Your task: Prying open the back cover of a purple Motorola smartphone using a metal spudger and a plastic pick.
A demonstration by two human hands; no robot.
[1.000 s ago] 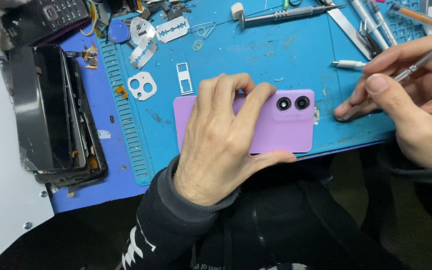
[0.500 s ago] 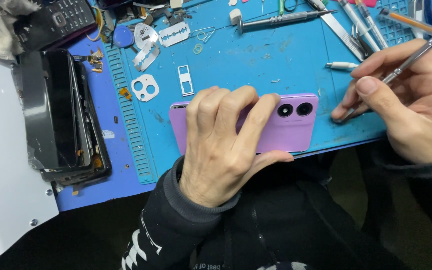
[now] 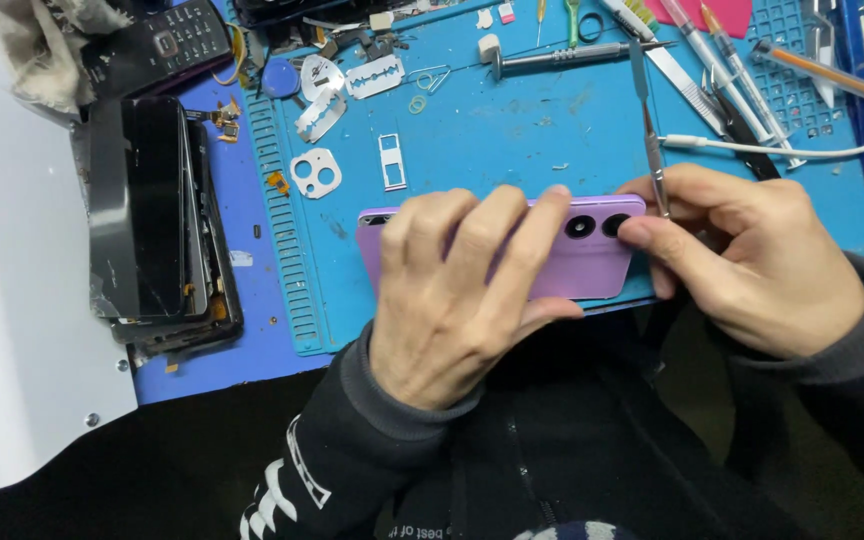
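On the blue mat at the front of the desk, your left hand lay flat across a purple phone, back side up, its fingers spread over the case and pressing it down rather than wrapped around it. The phone lay lengthwise along the mat's near edge, its two round camera lenses showing just past your fingertips toward the right.

Your right hand was at the phone's right end, thumb touching the case beside the lenses. Its fingers were closed on tweezers, which stood up and away from you, the lower end at the phone's top right corner; whether the tip touched the case could not be told.

Beyond the phone on the mat lay a white camera frame with two round holes and, just right of it, a small SIM tray. Farther back were razor blades, a screwdriver lying crosswise, and a white cable running behind your right hand. Brushes, pens and other tools crowded the mat's far right corner.

Well to the left, off the mat's ridged edge, a stripped phone with a dark cracked screen lay lengthwise, and behind it a black keypad phone next to a grey rag. A white sheet covered the desk's left side. Your dark sleeves filled the foreground.
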